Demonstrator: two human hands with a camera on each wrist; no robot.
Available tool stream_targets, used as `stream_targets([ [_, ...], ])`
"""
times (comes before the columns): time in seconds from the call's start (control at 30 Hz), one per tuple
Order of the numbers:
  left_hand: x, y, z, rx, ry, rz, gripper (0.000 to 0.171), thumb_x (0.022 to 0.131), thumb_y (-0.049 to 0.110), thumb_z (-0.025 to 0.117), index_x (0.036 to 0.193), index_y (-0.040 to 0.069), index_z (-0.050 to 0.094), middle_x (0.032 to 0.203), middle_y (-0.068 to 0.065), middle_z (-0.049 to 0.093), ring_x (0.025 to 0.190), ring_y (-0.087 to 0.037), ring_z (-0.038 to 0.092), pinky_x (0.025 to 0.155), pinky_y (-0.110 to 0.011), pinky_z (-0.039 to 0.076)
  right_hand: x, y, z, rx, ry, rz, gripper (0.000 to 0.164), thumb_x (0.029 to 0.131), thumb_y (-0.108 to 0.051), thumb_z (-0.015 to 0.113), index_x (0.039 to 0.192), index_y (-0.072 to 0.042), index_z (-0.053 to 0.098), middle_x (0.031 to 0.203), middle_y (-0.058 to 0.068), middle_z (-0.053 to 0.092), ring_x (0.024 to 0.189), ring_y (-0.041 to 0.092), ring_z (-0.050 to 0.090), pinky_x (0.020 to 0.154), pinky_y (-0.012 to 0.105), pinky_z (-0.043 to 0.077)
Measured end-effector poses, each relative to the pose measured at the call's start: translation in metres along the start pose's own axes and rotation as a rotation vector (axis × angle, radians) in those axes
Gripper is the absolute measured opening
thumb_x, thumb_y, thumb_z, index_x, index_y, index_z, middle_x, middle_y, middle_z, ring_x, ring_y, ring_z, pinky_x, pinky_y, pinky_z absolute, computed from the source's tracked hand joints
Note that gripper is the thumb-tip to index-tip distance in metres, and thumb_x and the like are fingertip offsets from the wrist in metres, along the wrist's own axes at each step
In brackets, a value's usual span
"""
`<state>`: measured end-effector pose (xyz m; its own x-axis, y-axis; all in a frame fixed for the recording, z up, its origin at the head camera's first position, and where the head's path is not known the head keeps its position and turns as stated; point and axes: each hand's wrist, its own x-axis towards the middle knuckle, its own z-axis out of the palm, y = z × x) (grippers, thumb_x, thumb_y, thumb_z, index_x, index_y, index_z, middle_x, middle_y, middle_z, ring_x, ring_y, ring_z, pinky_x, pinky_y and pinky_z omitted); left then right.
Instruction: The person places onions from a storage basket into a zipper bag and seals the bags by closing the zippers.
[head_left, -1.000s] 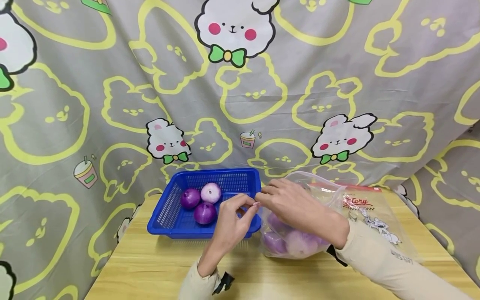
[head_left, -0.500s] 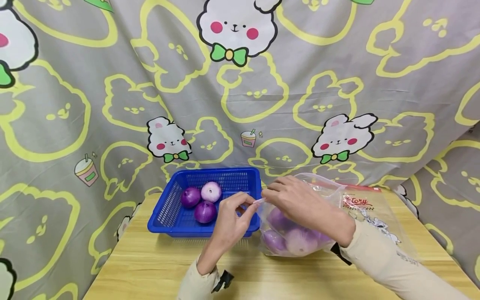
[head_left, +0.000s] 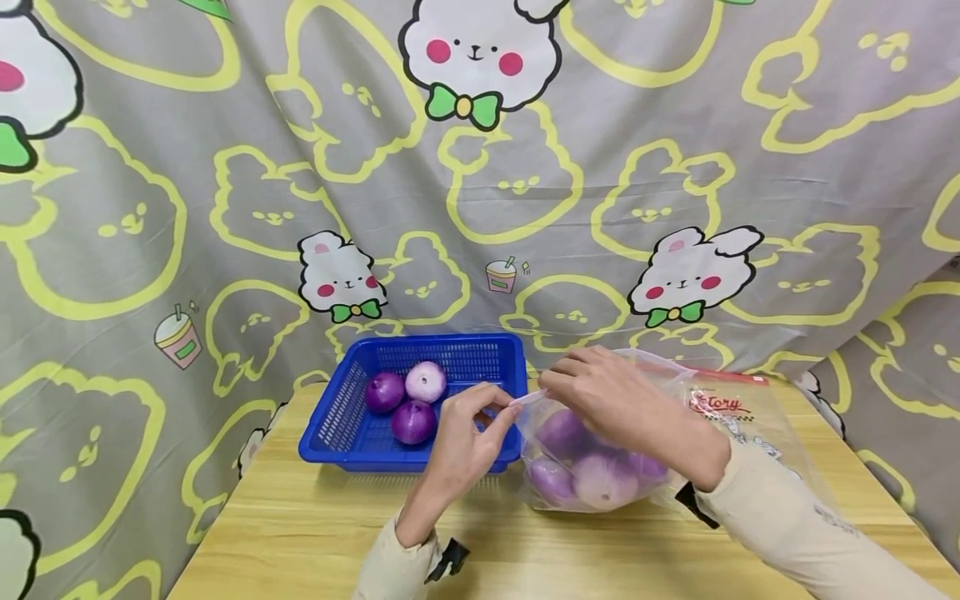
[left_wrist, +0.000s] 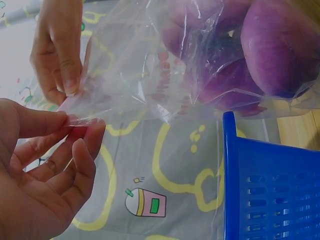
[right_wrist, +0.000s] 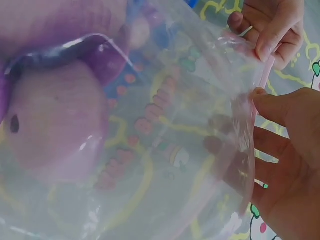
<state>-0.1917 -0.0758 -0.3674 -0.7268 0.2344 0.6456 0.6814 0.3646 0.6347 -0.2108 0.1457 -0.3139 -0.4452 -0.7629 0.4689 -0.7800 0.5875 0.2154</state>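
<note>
A clear plastic zip bag (head_left: 528, 471) with several purple onions (head_left: 606, 482) inside stands on the table. My left hand (head_left: 461, 437) pinches the left corner of its pale pink zip edge between thumb and index finger; the left wrist view shows that corner (left_wrist: 85, 120) between the fingertips. A little to the right, my right hand (head_left: 630, 408) pinches the same edge. Its thumb (right_wrist: 270, 105) lies on the near side of the film, other fingers behind it. Farther right, the rim stands apart in a loop. My right hand and forearm hide part of the bag.
Left of the bag, a blue plastic basket (head_left: 322, 450) holds three onions (head_left: 413, 422). A flat clear bag (head_left: 780, 408) with red lettering lies at the right on the wooden table (head_left: 525, 558). A patterned grey curtain (head_left: 525, 208) hangs behind.
My right hand has slid rightward along the zip edge, away from my left hand, uncovering more of that edge. The left hand keeps its pinch on the corner.
</note>
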Motion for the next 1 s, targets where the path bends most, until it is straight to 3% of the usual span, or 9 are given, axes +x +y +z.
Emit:
stream_targets([
  [1.0,0.000,-0.004,-0.002,0.022,0.003,-0.011,0.008,0.091,0.006,0.071,0.083,0.007,0.071,0.077,0.004,0.067,0.065,-0.008,0.060,0.057,-0.024,0.053,-0.031,0.033,-0.003,0.017,0.022,0.138,0.017,0.088,-0.016,0.075,0.104,-0.014,0.072,0.103,0.004,0.072,0.099,0.028,0.066,0.089,0.045,0.052],
])
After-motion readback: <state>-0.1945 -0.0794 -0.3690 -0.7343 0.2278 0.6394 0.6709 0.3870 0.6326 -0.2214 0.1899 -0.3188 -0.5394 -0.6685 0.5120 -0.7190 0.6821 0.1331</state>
